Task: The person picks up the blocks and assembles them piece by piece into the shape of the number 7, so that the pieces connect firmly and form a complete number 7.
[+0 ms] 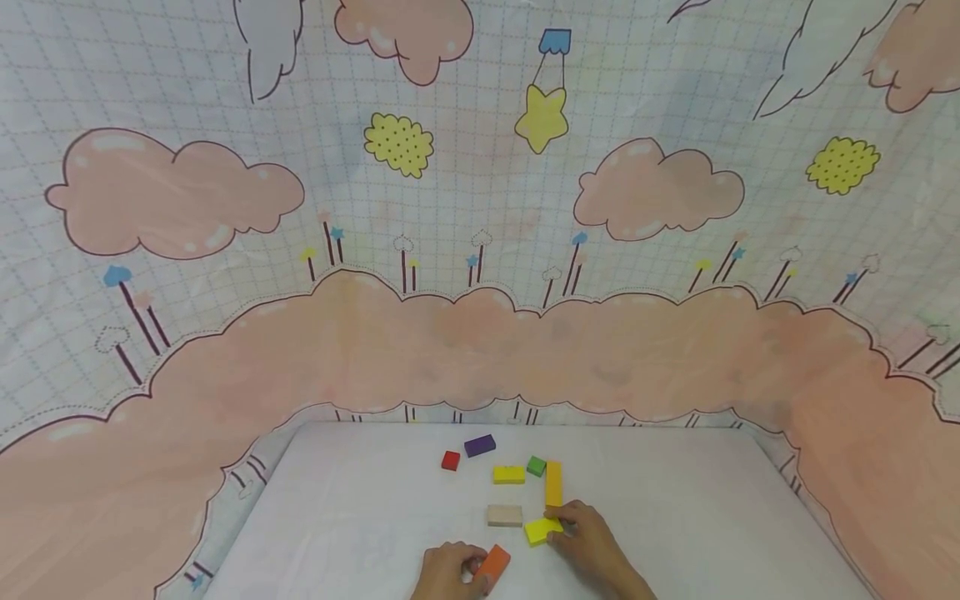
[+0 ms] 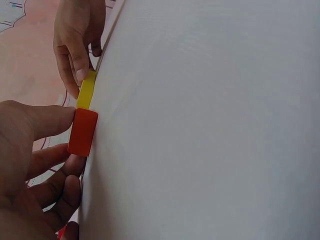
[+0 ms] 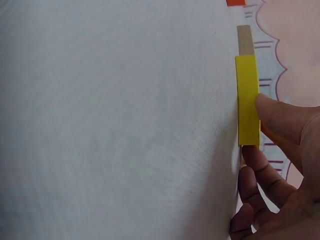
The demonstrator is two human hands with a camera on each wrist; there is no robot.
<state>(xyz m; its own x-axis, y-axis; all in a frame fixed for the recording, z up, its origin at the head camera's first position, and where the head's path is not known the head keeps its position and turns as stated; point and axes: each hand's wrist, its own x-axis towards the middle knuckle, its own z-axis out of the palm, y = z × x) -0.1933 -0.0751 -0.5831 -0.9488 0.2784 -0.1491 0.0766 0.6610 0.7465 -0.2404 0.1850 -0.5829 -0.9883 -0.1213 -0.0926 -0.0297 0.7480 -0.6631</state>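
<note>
My left hand (image 1: 448,571) pinches an orange rectangular block (image 1: 492,568) near the front of the white table. In the left wrist view the thumb meets one end of the orange block (image 2: 83,132) and fingers meet the other. To the right, my right hand (image 1: 588,542) grips a bright yellow block (image 1: 542,531) between thumb and fingers. The right wrist view has this yellow block (image 3: 248,100) with its broad side showing. Just left of it lies a plain wooden block (image 1: 505,516). A deeper yellow-orange block (image 1: 553,483) extends away behind the right fingers.
Farther back sit a green cube (image 1: 536,466), another yellow block (image 1: 508,475), a red cube (image 1: 450,461) and a purple block (image 1: 480,446). White cloth covers the table (image 1: 337,500). A printed curtain (image 1: 480,350) with clouds and stars hangs around its back and sides.
</note>
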